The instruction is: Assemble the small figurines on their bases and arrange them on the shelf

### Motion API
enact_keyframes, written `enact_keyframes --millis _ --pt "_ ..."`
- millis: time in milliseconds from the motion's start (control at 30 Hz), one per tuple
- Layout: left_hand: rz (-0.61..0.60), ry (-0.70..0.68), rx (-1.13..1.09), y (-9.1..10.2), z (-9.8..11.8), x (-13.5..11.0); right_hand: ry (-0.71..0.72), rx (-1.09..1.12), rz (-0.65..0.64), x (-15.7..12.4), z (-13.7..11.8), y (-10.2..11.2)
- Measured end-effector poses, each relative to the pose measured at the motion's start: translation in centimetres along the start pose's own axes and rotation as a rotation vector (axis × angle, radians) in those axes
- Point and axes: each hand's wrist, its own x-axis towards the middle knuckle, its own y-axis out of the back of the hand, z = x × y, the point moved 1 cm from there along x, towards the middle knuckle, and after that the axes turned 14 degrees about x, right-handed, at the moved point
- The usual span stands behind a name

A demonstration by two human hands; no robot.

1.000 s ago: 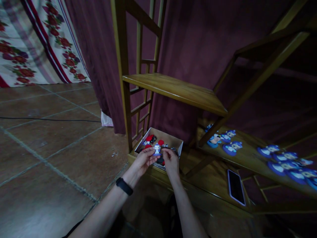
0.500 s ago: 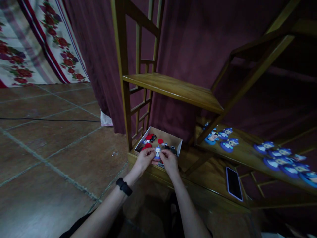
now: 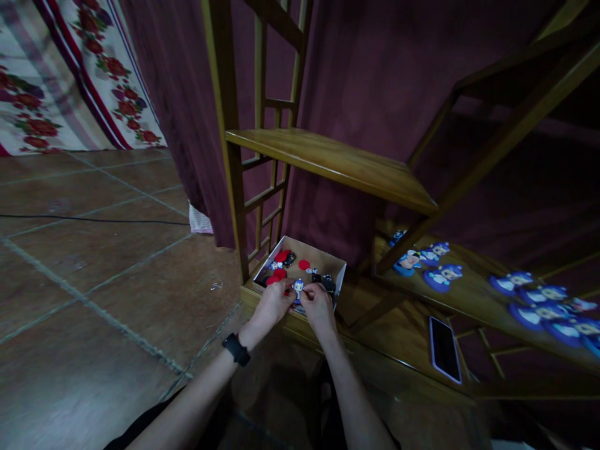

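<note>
Between my two hands is a small flat cartoon figure (image 3: 299,287) with blue-purple hair and a white body. My left hand (image 3: 274,305) pinches its left side, and my right hand (image 3: 319,306) pinches its right side. Both hands are over the front edge of an open cardboard box (image 3: 323,257). Inside the box lie red discs (image 3: 304,265), black pieces (image 3: 328,283) and a few more small white-and-blue figures (image 3: 275,265). The lower part of the held figure is partly hidden by my fingers.
The box stands on the low wooden shelf unit, below a higher shelf board (image 3: 337,162). To the right lies a phone (image 3: 444,349). Several assembled figures on round bases (image 3: 443,277) stand on the ledge behind it. A dark cable (image 3: 94,219) crosses the tiled floor.
My hands stay over the box front with the figure, and my fingers have shifted slightly around it. The camera view has moved a little, so the right-hand figures appear farther right.
</note>
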Motion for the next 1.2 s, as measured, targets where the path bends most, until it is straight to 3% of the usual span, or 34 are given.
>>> enact_keyframes --millis 167,467,700,1200 --pt "-0.023 -0.021 0.163 0.1 0.5 -0.2 0.025 0.007 -0.028 0.0 0.0 0.4" --pt "-0.153 0.023 -0.153 -1.3 -0.3 0.6 0.039 0.059 -0.022 0.3 0.5 1.6" --pt "-0.203 0.046 -0.243 -0.9 0.8 0.7 0.042 0.107 0.008 0.6 0.8 2.0" --pt "-0.048 0.002 -0.162 -0.4 0.0 1.2 0.014 0.211 0.004 1.0 0.1 1.0"
